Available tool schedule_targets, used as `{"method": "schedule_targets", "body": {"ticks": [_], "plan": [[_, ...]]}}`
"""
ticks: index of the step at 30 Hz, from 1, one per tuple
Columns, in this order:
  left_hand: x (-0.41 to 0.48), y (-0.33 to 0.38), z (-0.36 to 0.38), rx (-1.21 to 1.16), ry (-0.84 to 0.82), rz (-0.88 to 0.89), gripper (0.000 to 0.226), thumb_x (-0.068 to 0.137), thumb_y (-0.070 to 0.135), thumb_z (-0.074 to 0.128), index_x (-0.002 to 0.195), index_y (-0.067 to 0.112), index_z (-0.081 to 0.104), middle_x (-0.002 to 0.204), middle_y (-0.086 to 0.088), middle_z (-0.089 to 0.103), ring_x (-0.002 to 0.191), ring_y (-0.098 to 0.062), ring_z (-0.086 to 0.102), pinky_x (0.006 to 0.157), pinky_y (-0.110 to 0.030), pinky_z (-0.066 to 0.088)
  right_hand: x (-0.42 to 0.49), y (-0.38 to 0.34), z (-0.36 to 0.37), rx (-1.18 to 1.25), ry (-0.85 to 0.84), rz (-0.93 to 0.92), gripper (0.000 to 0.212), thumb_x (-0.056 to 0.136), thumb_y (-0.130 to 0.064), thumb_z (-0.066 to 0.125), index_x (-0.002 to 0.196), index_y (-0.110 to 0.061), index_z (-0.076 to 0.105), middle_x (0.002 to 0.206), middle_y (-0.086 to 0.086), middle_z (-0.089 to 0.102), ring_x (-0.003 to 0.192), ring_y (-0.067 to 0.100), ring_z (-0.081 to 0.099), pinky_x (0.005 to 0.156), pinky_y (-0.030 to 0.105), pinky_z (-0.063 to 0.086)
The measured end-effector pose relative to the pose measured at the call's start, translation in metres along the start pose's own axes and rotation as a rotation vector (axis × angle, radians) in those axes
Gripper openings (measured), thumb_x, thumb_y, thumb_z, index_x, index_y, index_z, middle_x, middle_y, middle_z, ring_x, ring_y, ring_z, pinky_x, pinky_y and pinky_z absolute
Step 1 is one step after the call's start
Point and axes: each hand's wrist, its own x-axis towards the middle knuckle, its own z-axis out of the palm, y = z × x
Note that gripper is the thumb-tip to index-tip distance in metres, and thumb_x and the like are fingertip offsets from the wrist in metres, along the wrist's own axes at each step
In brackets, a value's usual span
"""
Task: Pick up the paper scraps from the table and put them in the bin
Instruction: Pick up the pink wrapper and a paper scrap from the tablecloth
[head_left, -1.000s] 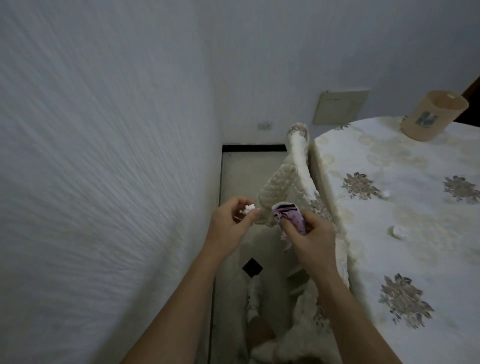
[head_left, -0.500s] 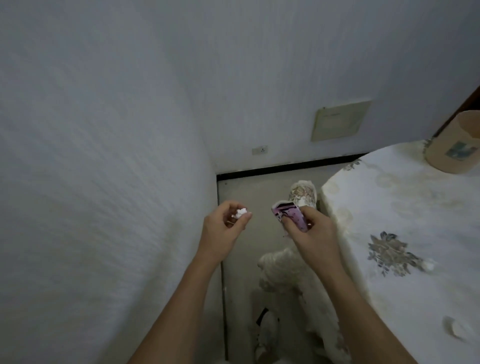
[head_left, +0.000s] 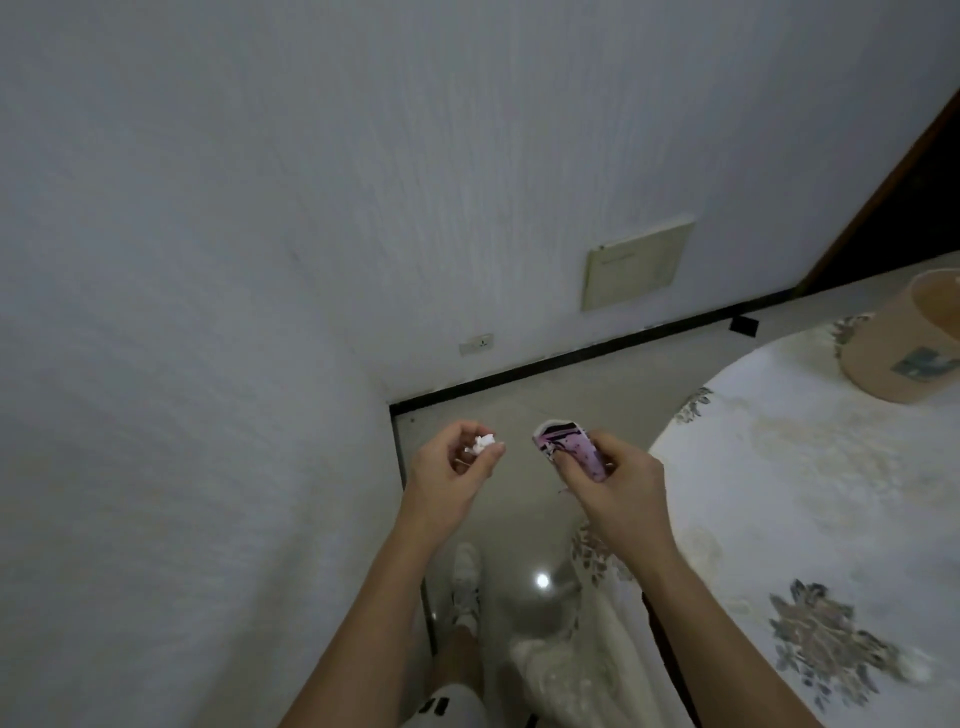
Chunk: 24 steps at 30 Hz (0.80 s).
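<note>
The left hand (head_left: 457, 470) pinched a white paper scrap (head_left: 484, 443); the right hand (head_left: 615, 480) gripped a pink printed wrapper (head_left: 569, 447), writing unreadable. The bin (head_left: 904, 345) stood far right on the bench (head_left: 810, 499), its label blurred.

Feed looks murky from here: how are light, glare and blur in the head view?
Head view: dim, flat light; one bright glare spot on the floor; wall lines bowed by the wide angle; the white scrap on the table is smeared at the right edge; both hands' scraps read fairly sharp.
</note>
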Motion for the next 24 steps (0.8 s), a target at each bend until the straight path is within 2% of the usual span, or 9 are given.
{"method": "schedule_targets", "body": {"ticks": [4, 10, 15, 19, 22, 24], "plan": [[0.079, -0.011, 0.009, 0.018, -0.098, 0.004, 0.013, 0.088, 0.021, 0.072, 0.090, 0.031, 0.066, 0.079, 0.002, 0.068, 0.070, -0.021, 0.066, 0.071, -0.047, 0.057, 0.057, 0.013, 0.011, -0.013, 0.075, 0.040, 0.009, 0.086, -0.028, 0.071, 0.080, -0.022, 0.070, 0.065, 0.002, 0.063, 0.065, 0.031, 0.062, 0.062, 0.056, 0.058], [0.208, -0.016, 0.015, 0.014, -0.253, 0.014, 0.010, 0.087, 0.022, 0.072, 0.090, 0.029, 0.066, 0.082, -0.003, 0.068, 0.073, -0.031, 0.064, 0.073, -0.052, 0.055, 0.155, 0.022, 0.035, -0.034, 0.237, 0.134, 0.025, 0.080, -0.042, 0.066, 0.082, -0.017, 0.069, 0.066, 0.005, 0.065, 0.064, 0.030, 0.063, 0.060, 0.054, 0.057], [0.296, -0.006, 0.018, 0.003, -0.364, 0.050, 0.012, 0.088, 0.023, 0.073, 0.090, 0.032, 0.066, 0.082, 0.002, 0.069, 0.076, -0.026, 0.066, 0.074, -0.050, 0.057, 0.225, 0.011, 0.045, -0.027, 0.362, 0.174, 0.028, 0.080, -0.036, 0.068, 0.077, -0.008, 0.066, 0.062, 0.012, 0.059, 0.063, 0.037, 0.061, 0.060, 0.057, 0.055], [0.345, 0.001, 0.034, -0.001, -0.431, 0.064, 0.014, 0.088, 0.020, 0.072, 0.088, 0.033, 0.066, 0.081, 0.001, 0.068, 0.072, -0.020, 0.065, 0.074, -0.047, 0.057, 0.263, 0.011, 0.040, -0.049, 0.427, 0.206, 0.023, 0.083, -0.032, 0.071, 0.080, -0.009, 0.068, 0.064, 0.012, 0.063, 0.063, 0.036, 0.061, 0.060, 0.057, 0.054], [0.375, 0.008, 0.049, -0.004, -0.472, 0.099, 0.014, 0.088, 0.018, 0.072, 0.088, 0.031, 0.066, 0.080, -0.002, 0.068, 0.071, -0.025, 0.064, 0.070, -0.047, 0.056, 0.284, 0.014, 0.032, -0.045, 0.480, 0.235, 0.017, 0.085, -0.026, 0.073, 0.082, -0.009, 0.069, 0.066, 0.016, 0.064, 0.065, 0.038, 0.061, 0.061, 0.056, 0.054], [0.395, 0.012, 0.062, -0.005, -0.502, 0.121, 0.012, 0.088, 0.016, 0.072, 0.089, 0.027, 0.067, 0.080, -0.002, 0.068, 0.071, -0.019, 0.063, 0.068, -0.044, 0.056, 0.299, 0.018, 0.025, -0.035, 0.523, 0.251, 0.018, 0.085, -0.025, 0.073, 0.079, -0.009, 0.068, 0.065, 0.018, 0.062, 0.065, 0.040, 0.059, 0.060, 0.056, 0.054]]}}
